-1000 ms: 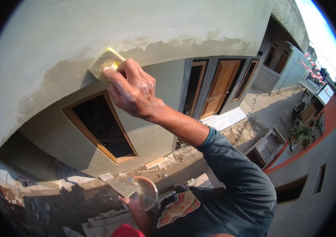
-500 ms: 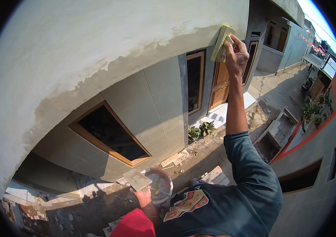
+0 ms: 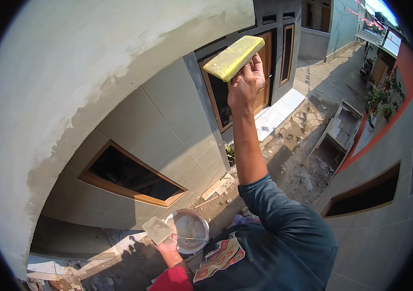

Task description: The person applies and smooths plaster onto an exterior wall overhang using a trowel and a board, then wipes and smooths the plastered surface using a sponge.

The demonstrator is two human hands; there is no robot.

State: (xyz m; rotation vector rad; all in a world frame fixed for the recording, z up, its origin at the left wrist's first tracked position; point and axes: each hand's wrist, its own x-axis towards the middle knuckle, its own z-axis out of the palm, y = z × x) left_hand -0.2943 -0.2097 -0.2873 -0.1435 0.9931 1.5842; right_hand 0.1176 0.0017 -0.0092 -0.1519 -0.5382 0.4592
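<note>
My right hand [image 3: 247,82] grips a yellow-edged float [image 3: 234,57] from below, its flat face turned toward the camera. The float is held up apart from the plastered overhang [image 3: 133,53], whose lower band is darker and damp-looking. Lower down, my left hand [image 3: 168,244] holds a small flat greyish board [image 3: 157,230]. Beside that board is a round bucket [image 3: 205,228] with pale, wet-looking contents and a thin stick or line across it.
Below the overhang is a tiled wall [image 3: 167,111] with a wood-framed window [image 3: 131,177]. A wooden door [image 3: 263,92] stands beyond it. On the ground at right lies a wooden frame structure [image 3: 343,127], near potted plants [image 3: 381,99] on a ledge.
The float first moved right along the overhang's lower edge, then came away from it and turned its flat face to the camera. The view has shifted; my left hand still holds the board.
</note>
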